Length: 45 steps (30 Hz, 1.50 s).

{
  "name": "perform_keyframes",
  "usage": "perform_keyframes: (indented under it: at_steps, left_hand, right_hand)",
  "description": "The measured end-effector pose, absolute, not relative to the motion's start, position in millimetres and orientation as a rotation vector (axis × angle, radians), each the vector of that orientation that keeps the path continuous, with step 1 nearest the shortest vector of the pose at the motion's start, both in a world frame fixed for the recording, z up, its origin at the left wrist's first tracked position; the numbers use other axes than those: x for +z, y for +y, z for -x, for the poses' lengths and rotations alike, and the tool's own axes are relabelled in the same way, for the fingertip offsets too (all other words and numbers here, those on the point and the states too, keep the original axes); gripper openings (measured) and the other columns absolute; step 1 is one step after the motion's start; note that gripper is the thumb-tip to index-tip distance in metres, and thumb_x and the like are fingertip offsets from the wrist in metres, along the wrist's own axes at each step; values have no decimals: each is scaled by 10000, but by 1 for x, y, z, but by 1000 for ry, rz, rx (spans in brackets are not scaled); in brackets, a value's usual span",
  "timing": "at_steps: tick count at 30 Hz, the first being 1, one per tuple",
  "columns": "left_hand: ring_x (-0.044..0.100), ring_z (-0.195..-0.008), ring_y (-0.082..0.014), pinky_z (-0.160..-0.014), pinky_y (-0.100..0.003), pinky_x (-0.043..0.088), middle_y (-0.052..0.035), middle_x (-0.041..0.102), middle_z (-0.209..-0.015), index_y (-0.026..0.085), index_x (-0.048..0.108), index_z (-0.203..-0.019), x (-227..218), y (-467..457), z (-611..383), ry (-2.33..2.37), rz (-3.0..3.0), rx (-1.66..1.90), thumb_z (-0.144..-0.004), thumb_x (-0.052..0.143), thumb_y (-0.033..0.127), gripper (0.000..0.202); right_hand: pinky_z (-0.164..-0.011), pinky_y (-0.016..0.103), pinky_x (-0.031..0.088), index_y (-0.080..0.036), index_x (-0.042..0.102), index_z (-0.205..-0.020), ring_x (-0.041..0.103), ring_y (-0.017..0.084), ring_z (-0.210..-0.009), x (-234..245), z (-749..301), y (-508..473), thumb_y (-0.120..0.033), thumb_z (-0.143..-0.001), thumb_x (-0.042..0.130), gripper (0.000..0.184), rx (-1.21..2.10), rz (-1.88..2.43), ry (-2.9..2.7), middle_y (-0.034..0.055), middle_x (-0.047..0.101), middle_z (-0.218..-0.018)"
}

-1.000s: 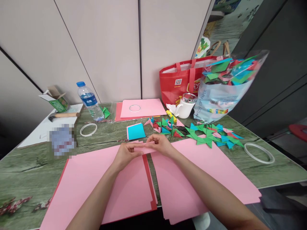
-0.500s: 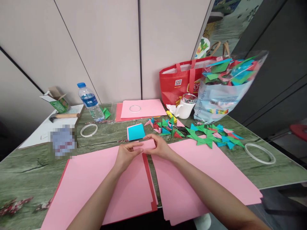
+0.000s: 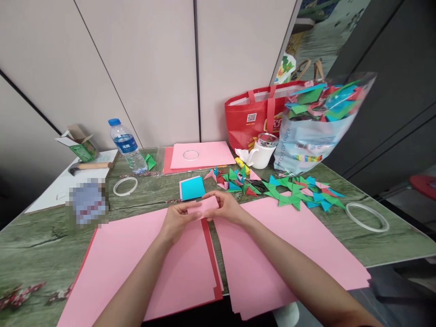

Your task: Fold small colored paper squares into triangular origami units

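**A:** What are the hands doing at this moment?

**B:** Both hold a small pink paper piece (image 3: 204, 206) just above the big pink sheets (image 3: 136, 259), near the middle of the table (image 3: 34, 236). The left hand (image 3: 177, 220) pinches its left end between thumb and fingers. The right hand (image 3: 229, 207) grips the right end, with the fingers curled around it.

**A:** So which step is it?

**B:** I judge it is a fold in progress — the piece looks doubled, and the fingers press it together.

**A:** What does the next move ask for?

**B:** I think the edges must meet exactly before a crease is pressed. So both pinches should be firm, and a thumb needs a free way along the fold.

**A:** And compared with one second ago?

**B:** Then the piece was a longer strip, stretched between the hands. Now it is shorter and taller — and the hands are closer together. The blue paper squares (image 3: 191, 187) and the folded paper triangles (image 3: 296, 193) behind them lie in the same places.
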State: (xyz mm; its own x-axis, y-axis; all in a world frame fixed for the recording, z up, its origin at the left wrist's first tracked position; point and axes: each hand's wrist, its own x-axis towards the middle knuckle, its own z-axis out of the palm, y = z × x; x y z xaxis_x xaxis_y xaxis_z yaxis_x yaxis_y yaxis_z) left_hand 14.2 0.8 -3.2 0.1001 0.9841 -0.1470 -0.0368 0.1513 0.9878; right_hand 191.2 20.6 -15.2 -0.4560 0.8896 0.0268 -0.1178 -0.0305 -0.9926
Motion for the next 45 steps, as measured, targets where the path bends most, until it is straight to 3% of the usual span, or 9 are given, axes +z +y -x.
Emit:
perform_keyframes:
  at_steps: [7, 11, 16, 23, 28, 32, 38, 41, 45]
  left_hand:
    - [509, -509, -113, -486, -217, 386, -5, 649, -579, 176, 730, -785, 5, -3, -18, 1308, -1228, 1140, -492, 760, 275, 310]
    - [228, -366, -56, -367, -208, 187, 84, 331, -349, 171, 722, -840, 2, -5, -20, 1438, -1379, 1097, -525, 734, 316, 347]
    - [184, -418, -61, -395, -215, 156, 89, 276, -410, 161, 712, -861, 0, -7, -22, 1476, -1431, 1150, -536, 723, 335, 369]
    - [162, -430, -60, -418, -219, 129, 94, 208, -438, 145, 701, -902, 2, -4, -19, 1489, -1405, 1104, -547, 719, 345, 408]
    - [167, -429, -58, -420, -218, 139, 95, 214, -438, 152, 700, -909, 2, -3, -18, 1491, -1401, 1109, -539, 724, 347, 419]
    - [176, -424, -58, -418, -218, 145, 95, 221, -433, 151, 702, -901, 1, -2, -16, 1496, -1407, 1107, -535, 725, 350, 418]
    - [202, -412, -56, -402, -210, 170, 92, 270, -422, 159, 711, -867, 3, -2, -15, 1515, -1470, 1138, -538, 717, 300, 358]
    - [293, -410, -61, -406, -206, 233, 69, 442, -461, 169, 704, -873, 2, -3, -16, 1510, -1519, 1113, -566, 689, 263, 321]
    - [568, -670, -154, -594, -249, 419, -29, 674, -827, 164, 680, -891, 1, -4, -18, 1428, -1606, 1118, -593, 653, 204, 301]
  right_hand:
    - [-620, 294, 536, -175, 514, -976, 633, 143, -658, -18, -187, 20, -194, -581, 692, 434, 1490, 885, -1433, 4, 613, -801]
    - [-639, 282, 518, -171, 508, -980, 614, 135, -673, -23, -182, 19, -132, -585, 656, 424, 1357, 972, -1472, 5, 610, -789]
    - [-690, 295, 503, -171, 505, -1003, 617, 149, -732, -26, -179, 18, -100, -564, 651, 468, 1284, 1002, -1484, 18, 626, -834]
    - [-654, 360, 546, -184, 493, -987, 641, 165, -659, -18, -188, 24, -118, -533, 685, 498, 1595, 877, -1237, -14, 626, -729]
    - [-664, 378, 549, -196, 483, -1002, 657, 170, -634, -12, -193, 25, -112, -568, 648, 472, 1642, 844, -1213, -16, 635, -725]
    - [-670, 367, 543, -202, 483, -993, 656, 157, -643, -12, -194, 26, -78, -587, 578, 435, 1638, 829, -1248, 13, 634, -853]
    - [-731, 285, 488, -215, 478, -917, 602, 137, -853, -15, -193, 26, -46, -608, 540, 358, 1455, 785, -1384, 42, 565, -1073]
    - [-732, 275, 471, -217, 507, -928, 569, 151, -911, -18, -190, 23, -64, -623, 556, 345, 1355, 806, -1501, 35, 565, -1055]
    - [-695, 272, 462, -166, 604, -779, 580, 146, -765, -26, -182, 19, -120, -655, 568, 137, 1277, 921, -1609, 23, 609, -817]
